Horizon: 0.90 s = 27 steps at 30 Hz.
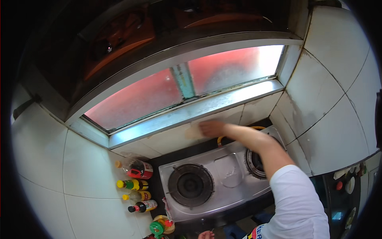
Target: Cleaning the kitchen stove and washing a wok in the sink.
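My right hand (pixel 211 128), blurred, reaches across the stove and presses a pale cloth (pixel 193 132) on the white wall tiles (pixel 167 139) below the window sill. The cloth's outline is smeared and close in colour to the tiles. Beneath my arm is a steel two-burner gas stove (pixel 229 173). Its left burner (pixel 191 185) shows fully, while my forearm partly covers the right burner (pixel 253 162). At the bottom edge only the curled fingers of my left hand (pixel 206 235) are seen, in front of the stove; whether they hold anything is hidden.
Left of the stove stand several sauce and oil bottles (pixel 139 185) and a green-lidded jar (pixel 157 227). A yellow gas hose (pixel 220 141) runs behind the stove. Above the metal sill (pixel 197 110) is a frosted window (pixel 137 98), with a dark shelf (pixel 167 49) overhead. A tiled wall (pixel 328 125) closes the right side.
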Each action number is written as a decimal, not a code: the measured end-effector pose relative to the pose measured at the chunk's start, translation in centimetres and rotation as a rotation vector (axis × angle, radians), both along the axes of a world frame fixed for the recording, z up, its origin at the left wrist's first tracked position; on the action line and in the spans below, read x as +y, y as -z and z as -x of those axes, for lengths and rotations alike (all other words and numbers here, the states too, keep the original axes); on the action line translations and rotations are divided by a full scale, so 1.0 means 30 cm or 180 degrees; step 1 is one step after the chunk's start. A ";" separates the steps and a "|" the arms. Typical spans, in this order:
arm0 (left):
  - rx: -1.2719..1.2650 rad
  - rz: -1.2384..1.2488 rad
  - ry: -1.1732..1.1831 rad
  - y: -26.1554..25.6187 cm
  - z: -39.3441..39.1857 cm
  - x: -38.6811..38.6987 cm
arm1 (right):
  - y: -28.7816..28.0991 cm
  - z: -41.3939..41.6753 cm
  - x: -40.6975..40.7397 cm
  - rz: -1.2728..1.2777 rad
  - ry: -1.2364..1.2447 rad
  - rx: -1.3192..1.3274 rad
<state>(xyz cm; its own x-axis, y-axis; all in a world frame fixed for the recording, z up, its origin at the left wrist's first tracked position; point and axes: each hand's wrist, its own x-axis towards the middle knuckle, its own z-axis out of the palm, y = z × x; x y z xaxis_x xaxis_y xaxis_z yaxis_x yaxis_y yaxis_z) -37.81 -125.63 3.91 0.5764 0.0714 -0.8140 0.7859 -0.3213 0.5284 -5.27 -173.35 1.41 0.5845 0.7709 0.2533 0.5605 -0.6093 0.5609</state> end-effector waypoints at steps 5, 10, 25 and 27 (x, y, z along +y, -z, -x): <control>-0.0471 0.0709 -0.0020 0.132 0.035 -0.118 | -0.139 0.486 -0.615 0.1539 0.1299 0.0942; -0.0124 0.1048 -0.0003 -0.005 0.036 -0.285 | -0.246 0.741 -0.881 0.2649 0.1833 0.0635; 0.0174 0.0988 -0.0721 0.025 0.177 -0.222 | 0.413 0.015 -0.124 -0.0134 0.0477 0.1011; 0.0405 0.0870 -0.0762 0.005 0.172 -0.212 | 0.426 -0.074 0.047 -0.1400 0.0314 0.1845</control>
